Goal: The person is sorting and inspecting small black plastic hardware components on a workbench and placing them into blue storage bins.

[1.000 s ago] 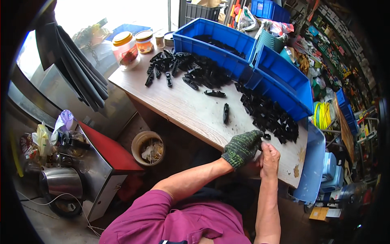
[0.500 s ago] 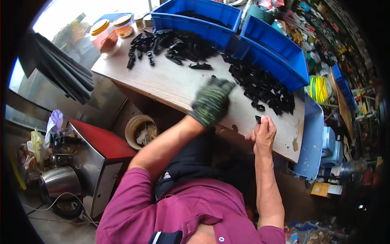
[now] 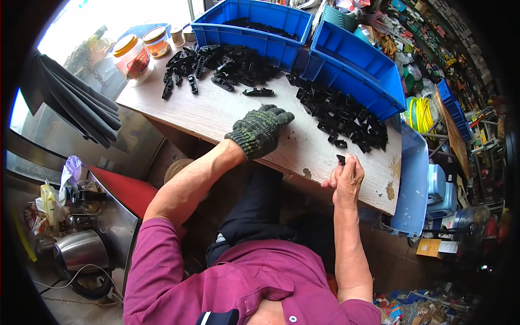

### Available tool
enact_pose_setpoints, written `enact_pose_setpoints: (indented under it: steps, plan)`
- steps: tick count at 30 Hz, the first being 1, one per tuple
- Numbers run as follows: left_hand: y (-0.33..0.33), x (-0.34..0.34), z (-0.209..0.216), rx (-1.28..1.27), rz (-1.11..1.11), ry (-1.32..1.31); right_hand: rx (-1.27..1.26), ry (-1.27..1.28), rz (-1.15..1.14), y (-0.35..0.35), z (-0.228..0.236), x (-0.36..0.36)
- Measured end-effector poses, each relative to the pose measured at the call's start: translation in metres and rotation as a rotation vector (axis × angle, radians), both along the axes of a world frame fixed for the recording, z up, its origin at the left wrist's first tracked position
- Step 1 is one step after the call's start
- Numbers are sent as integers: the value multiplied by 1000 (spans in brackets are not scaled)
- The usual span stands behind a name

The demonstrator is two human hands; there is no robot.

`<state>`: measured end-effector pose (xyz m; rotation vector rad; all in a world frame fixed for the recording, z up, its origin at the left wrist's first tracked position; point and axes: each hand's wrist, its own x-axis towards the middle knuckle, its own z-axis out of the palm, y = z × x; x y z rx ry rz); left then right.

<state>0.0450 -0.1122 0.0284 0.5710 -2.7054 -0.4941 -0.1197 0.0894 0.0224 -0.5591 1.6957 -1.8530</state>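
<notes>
My left hand (image 3: 262, 129), in a dark green knitted glove, is over the near part of the worktable (image 3: 203, 115). Its fingers are curled and drawn together; whatever lies under them is hidden. Just beyond it lies a single long black plastic part (image 3: 258, 92). My bare right hand (image 3: 348, 176) pinches a small black plastic piece (image 3: 340, 160) between thumb and fingers by the table's front edge. Right past that hand spreads a pile of small black pieces (image 3: 346, 116). Farther left is a heap of longer black parts (image 3: 238, 67).
Two blue bins (image 3: 260, 40) (image 3: 357, 76) stand along the back; the left one contains black parts. Lidded jars (image 3: 130, 57) occupy the far left corner. A light blue tub (image 3: 411, 184) is beside the right edge. A metal kettle (image 3: 81, 246) sits at lower left.
My gloved left hand has moved left across the table, its forearm swinging left too. My right hand stays almost in place, still pinching the small black piece.
</notes>
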Motion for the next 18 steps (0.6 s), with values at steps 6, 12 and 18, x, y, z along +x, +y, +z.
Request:
enact_pose_setpoints:
  steps: [6,12,18]
  plan:
    - [-10,-2,-11,-133,-78,12,-12,0,-14,-1,0,0]
    - [-13,-1,-20,-247,161,106,-29,6,-23,1,-4,-2]
    - [11,-4,-16,-16,176,184,-6,-85,-62,-4,3,1]
